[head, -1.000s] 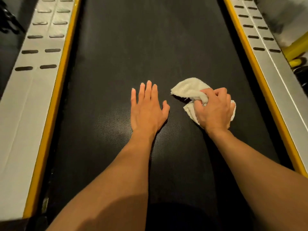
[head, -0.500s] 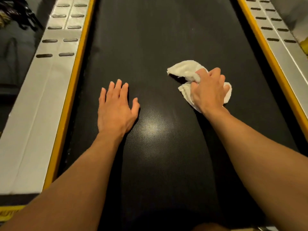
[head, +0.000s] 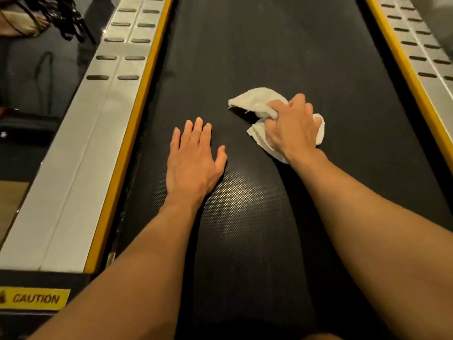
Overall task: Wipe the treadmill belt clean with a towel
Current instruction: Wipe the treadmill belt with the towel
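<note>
We bunched the white towel (head: 257,104) in our right hand (head: 293,126) to scrub the treadmill belt (head: 269,45); beside that grip, our left hand (head: 193,158) lay flat, fingers straight, likely bracing us.

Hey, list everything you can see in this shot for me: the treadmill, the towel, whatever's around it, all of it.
treadmill belt: one, black, runs up the middle
towel: one, white, bunched on the belt
side rails: two, grey with dark slots, either side of the belt
edge strips: two, yellow, between belt and each rail
caution label: one, yellow, bottom left corner
dark tangled items: count unclear, black, top left, too dim to identify
left hand: flat on the belt, left of the towel
right hand: grips the towel
</note>
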The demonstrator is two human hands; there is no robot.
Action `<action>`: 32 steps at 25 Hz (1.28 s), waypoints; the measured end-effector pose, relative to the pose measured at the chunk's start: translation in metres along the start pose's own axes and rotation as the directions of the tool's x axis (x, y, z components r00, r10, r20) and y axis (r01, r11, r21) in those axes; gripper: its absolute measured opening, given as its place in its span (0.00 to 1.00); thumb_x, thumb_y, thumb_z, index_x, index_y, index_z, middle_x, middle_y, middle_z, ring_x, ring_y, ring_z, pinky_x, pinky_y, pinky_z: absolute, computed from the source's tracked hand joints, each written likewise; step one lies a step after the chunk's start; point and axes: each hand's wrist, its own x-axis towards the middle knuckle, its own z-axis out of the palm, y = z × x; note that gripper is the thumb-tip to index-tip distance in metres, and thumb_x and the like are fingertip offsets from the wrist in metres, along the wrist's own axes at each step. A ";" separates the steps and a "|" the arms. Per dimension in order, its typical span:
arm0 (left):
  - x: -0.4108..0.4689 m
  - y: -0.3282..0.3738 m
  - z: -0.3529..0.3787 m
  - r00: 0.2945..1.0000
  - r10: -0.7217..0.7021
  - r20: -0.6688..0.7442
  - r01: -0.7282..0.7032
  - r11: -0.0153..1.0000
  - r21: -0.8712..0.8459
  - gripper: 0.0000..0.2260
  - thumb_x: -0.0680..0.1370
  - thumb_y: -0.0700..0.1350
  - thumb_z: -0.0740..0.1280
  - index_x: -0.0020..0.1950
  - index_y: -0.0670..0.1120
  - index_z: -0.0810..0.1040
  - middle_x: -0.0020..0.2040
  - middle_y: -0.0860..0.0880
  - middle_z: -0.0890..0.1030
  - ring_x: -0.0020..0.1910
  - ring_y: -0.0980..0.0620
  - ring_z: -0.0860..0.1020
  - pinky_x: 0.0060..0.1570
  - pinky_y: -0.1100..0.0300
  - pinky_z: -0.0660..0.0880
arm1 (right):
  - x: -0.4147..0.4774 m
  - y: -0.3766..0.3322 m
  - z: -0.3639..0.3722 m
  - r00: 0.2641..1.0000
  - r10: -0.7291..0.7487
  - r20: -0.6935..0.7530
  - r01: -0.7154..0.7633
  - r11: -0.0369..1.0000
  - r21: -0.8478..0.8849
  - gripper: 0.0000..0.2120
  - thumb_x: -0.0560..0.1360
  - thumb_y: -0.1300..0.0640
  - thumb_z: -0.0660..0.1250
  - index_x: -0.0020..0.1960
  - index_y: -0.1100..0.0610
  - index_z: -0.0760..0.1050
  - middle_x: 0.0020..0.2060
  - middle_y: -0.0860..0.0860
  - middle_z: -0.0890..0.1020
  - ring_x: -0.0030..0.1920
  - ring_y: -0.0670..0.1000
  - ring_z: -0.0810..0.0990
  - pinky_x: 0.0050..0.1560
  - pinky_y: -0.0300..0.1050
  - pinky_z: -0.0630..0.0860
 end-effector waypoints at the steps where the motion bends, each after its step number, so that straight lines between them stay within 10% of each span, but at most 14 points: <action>1: 0.001 0.000 0.000 1.000 -0.005 0.000 0.005 1.000 -0.005 0.29 0.80 0.59 0.49 0.77 0.45 0.57 0.78 0.46 0.56 0.77 0.49 0.52 0.76 0.50 0.46 | -0.006 -0.010 0.005 0.999 -0.051 -0.006 0.051 0.999 0.015 0.13 0.73 0.52 0.60 0.56 0.45 0.77 0.53 0.54 0.71 0.51 0.58 0.70 0.52 0.57 0.67; 24: -0.004 0.000 -0.013 0.999 -0.037 0.023 0.038 0.999 -0.022 0.28 0.78 0.55 0.54 0.75 0.41 0.62 0.76 0.42 0.61 0.76 0.45 0.56 0.75 0.46 0.47 | -0.035 -0.030 0.013 0.994 -0.107 -0.036 0.108 0.994 0.024 0.14 0.72 0.53 0.60 0.55 0.47 0.77 0.50 0.52 0.71 0.48 0.56 0.69 0.49 0.55 0.68; 28: -0.008 -0.048 -0.035 0.996 0.085 -0.005 -0.084 0.993 0.084 0.24 0.78 0.51 0.58 0.73 0.44 0.66 0.74 0.44 0.65 0.74 0.45 0.60 0.74 0.43 0.46 | -0.036 -0.026 0.008 0.990 -0.141 0.010 0.140 0.989 0.043 0.13 0.73 0.52 0.61 0.56 0.47 0.76 0.51 0.53 0.70 0.50 0.56 0.69 0.52 0.58 0.69; 32: -0.021 -0.134 -0.055 0.997 -0.078 0.003 0.076 0.973 0.218 0.28 0.80 0.57 0.56 0.76 0.45 0.59 0.76 0.40 0.59 0.75 0.41 0.57 0.74 0.41 0.47 | -0.025 -0.064 0.018 0.992 -0.126 0.010 0.125 0.991 0.039 0.13 0.73 0.53 0.60 0.57 0.49 0.76 0.53 0.54 0.70 0.52 0.57 0.68 0.52 0.57 0.65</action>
